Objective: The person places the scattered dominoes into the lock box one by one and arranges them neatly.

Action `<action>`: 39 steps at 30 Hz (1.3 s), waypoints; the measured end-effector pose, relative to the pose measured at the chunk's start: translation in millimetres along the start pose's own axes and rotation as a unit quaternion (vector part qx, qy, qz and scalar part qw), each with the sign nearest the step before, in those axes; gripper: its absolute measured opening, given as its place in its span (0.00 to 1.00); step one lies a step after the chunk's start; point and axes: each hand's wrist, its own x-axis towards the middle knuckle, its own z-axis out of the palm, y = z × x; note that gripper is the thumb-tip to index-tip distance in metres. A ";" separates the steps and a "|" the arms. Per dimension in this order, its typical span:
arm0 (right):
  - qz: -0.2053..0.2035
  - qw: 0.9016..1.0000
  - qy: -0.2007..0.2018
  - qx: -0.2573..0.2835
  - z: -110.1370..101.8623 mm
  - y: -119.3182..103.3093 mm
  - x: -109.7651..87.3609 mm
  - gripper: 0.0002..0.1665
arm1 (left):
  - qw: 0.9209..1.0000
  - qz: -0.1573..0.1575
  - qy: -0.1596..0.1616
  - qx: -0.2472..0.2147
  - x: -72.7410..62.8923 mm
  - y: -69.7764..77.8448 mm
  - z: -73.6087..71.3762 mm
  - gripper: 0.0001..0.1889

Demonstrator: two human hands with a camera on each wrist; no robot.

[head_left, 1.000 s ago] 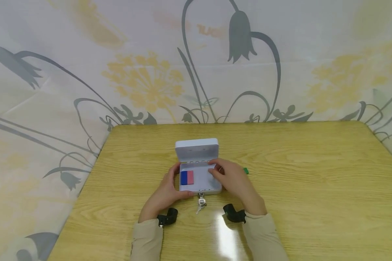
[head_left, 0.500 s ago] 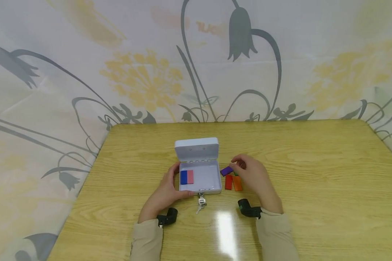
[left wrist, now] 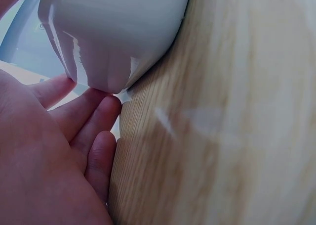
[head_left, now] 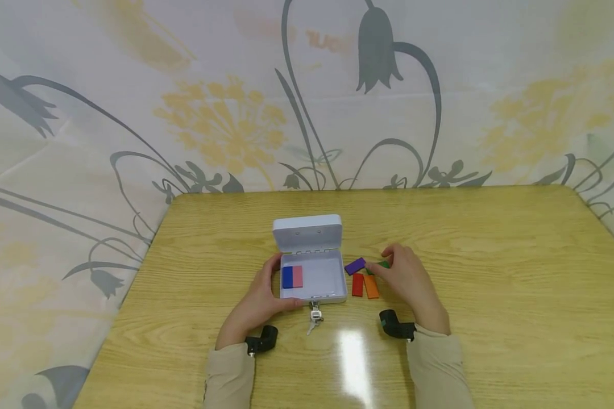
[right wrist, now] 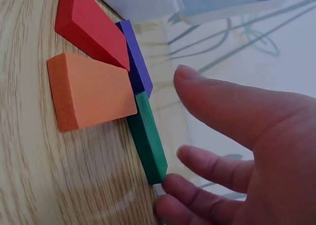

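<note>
My left hand point(head_left: 258, 296) holds the white metal box point(head_left: 321, 277) at its left end, thumb on the front wall and fingers round the back corner. Its lid point(head_left: 308, 233) stands up. Inside, a blue block point(head_left: 287, 277) and a pink block point(head_left: 298, 276) lie side by side at the left. Over the table right of the box, my right hand point(head_left: 408, 279) hovers at a green block point(right wrist: 149, 141), thumb and fingers spread apart. Near it lie a purple block point(head_left: 355, 266), a red block point(head_left: 357, 284) and an orange block point(head_left: 371, 286).
Keys point(head_left: 314, 322) hang from the lock at the box's front. A wooden table point(head_left: 491, 295) carries everything, and a flower-printed cloth point(head_left: 210, 113) rises behind it. Black camera mounts point(head_left: 396, 326) sit at both wrists.
My right hand has moved out of the box to the right, past the purple block to the green one, uncovering the loose blocks. The left hand stays on the box.
</note>
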 end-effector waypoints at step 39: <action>0.055 0.998 0.000 0.001 -1.2 -2.7 -2.5 0.31 | 1.000 -0.014 -0.001 0.011 0.5 1.6 0.3 0.56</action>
